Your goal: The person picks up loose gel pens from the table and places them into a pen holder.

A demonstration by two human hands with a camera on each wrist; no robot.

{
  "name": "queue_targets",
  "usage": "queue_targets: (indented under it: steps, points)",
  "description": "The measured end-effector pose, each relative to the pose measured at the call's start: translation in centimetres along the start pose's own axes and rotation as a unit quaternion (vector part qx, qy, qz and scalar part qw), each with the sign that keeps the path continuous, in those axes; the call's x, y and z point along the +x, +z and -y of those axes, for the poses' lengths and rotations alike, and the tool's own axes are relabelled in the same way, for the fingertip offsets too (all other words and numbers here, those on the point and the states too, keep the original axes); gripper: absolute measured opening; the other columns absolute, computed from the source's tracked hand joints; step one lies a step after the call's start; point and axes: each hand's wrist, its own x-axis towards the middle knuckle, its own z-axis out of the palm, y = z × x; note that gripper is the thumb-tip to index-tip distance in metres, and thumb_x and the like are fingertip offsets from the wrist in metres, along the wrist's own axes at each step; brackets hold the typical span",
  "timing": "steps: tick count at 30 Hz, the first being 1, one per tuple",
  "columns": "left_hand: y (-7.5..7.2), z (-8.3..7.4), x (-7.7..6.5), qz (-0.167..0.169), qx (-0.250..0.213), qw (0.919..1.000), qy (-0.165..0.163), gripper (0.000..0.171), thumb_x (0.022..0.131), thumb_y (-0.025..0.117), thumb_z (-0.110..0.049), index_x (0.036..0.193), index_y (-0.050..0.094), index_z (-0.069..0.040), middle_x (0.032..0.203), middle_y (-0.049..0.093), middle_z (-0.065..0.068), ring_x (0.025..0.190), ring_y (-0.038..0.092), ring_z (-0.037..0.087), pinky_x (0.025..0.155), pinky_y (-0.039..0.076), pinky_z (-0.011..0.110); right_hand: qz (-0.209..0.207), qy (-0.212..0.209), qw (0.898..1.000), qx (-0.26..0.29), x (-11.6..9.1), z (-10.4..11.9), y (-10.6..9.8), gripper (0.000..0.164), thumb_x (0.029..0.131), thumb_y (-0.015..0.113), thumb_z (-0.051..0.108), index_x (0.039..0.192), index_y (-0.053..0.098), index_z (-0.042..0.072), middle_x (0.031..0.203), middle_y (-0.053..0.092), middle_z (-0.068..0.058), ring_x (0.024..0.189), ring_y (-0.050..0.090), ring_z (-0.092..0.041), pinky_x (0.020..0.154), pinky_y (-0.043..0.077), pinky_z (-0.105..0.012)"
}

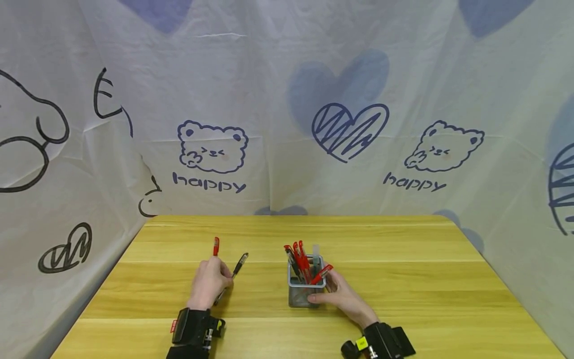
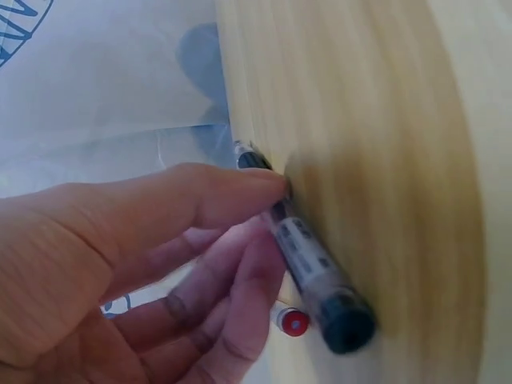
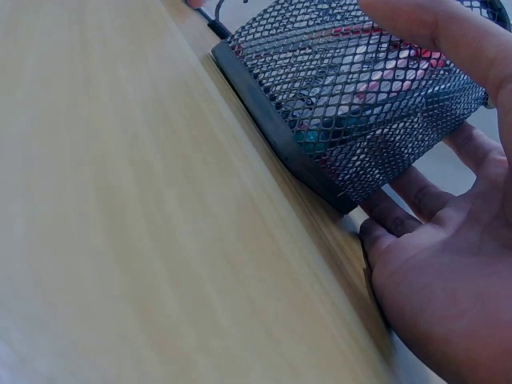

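Observation:
My left hand [image 1: 209, 281] pinches a black-capped gel pen [image 1: 240, 264] between thumb and fingers, left of the table's middle. In the left wrist view the clear barrel of this pen [image 2: 300, 252] slants past the thumb tip, its dark end close to the camera. A red pen [image 1: 216, 246] lies just beyond that hand, partly hidden by it. With thumb in front and fingers behind, my right hand [image 1: 344, 299] grips the side of a mesh pen holder [image 1: 298, 297]. The holder stands upright, and its dark base rim [image 3: 276, 132] shows in the right wrist view.
Several red pens [image 1: 301, 254], a black pen [image 1: 293, 262] and a clear strip-like piece [image 1: 316, 252] stick up from the holder. One red pen [image 1: 324, 273] leans over its right rim. Behind the wooden table [image 1: 381, 239] hangs a printed cloth [image 1: 278, 164].

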Motion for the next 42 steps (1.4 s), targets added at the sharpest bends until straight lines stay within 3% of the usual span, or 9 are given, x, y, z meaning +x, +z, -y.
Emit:
queue_targets:
  steps: [4, 11, 18, 35, 42]
  points:
    - [-0.07, -0.17, -0.13, 0.014, 0.007, 0.9998, -0.009, 0.017, 0.074, 0.077, 0.003, 0.091, 0.077, 0.001, 0.084, 0.074, 0.014, 0.062, 0.056, 0.019, 0.049, 0.043, 0.026, 0.002, 0.001, 1.0, 0.002, -0.02, 0.06, 0.02, 0.082, 0.086, 0.078, 0.013, 0.155, 0.034, 0.009, 0.168, 0.023, -0.015, 0.158, 0.005, -0.036, 0.13, 0.002, -0.059]
    - [-0.05, -0.48, -0.2, 0.023, 0.049, 0.9984, -0.019, 0.009, 0.076, 0.08, -0.005, 0.085, 0.079, -0.007, 0.087, 0.075, 0.011, 0.071, 0.063, 0.022, 0.051, 0.046, 0.032, 0.005, -0.002, 1.0, -0.004, 0.02, 0.04, 0.05, 0.079, 0.088, 0.077, 0.014, 0.155, 0.035, 0.008, 0.168, 0.022, -0.017, 0.158, 0.005, -0.038, 0.13, 0.003, -0.06]
    - [0.23, -0.4, -0.05, 0.023, 0.053, 0.998, -0.024, 0.005, 0.08, 0.082, -0.012, 0.083, 0.079, -0.009, 0.086, 0.075, 0.009, 0.07, 0.063, 0.021, 0.05, 0.044, 0.031, 0.005, -0.003, 1.0, -0.002, 0.03, 0.0, 0.02, 0.081, 0.088, 0.077, 0.014, 0.156, 0.034, 0.008, 0.168, 0.021, -0.016, 0.158, 0.005, -0.036, 0.131, 0.003, -0.058]
    - [-0.02, -0.32, 0.26, 0.007, 0.009, 0.9994, 0.033, 0.004, 0.083, 0.074, -0.002, 0.083, 0.077, 0.0, 0.081, 0.075, 0.011, 0.069, 0.063, 0.018, 0.057, 0.051, 0.031, 0.005, -0.008, 1.0, -0.001, 0.15, -0.08, -0.09, 0.085, 0.088, 0.076, 0.012, 0.159, 0.029, 0.011, 0.169, 0.019, -0.014, 0.158, 0.003, -0.036, 0.13, 0.002, -0.06]
    - [-0.42, -0.72, 0.28, 0.007, -0.022, 0.9994, 0.024, 0.004, 0.08, 0.076, -0.002, 0.08, 0.074, 0.002, 0.078, 0.073, 0.01, 0.065, 0.06, 0.014, 0.055, 0.048, 0.024, 0.005, -0.013, 1.0, -0.003, 0.2, -0.11, -0.05, 0.086, 0.088, 0.077, 0.012, 0.159, 0.028, 0.01, 0.169, 0.017, -0.015, 0.158, 0.003, -0.037, 0.13, 0.002, -0.06]
